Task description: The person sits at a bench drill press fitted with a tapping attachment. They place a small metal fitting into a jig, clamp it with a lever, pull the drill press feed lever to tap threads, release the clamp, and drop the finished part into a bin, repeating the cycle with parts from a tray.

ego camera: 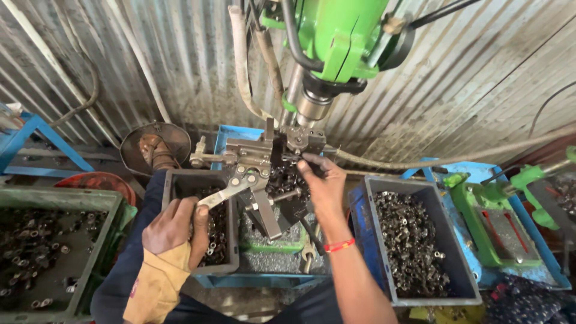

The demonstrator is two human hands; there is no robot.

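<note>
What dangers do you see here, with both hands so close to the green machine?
The right hand has its fingertips in the fixture directly under the spindle, so they might get caught or cut. The left hand holds the clamp lever; closing it early could pinch those fingers. The red wristband could perhaps snag.

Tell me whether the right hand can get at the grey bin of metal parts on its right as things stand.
Probably yes. The right hand is at the fixture under the green drill head, and the grey bin sits open-topped just beside its forearm, with nothing between them.
</note>
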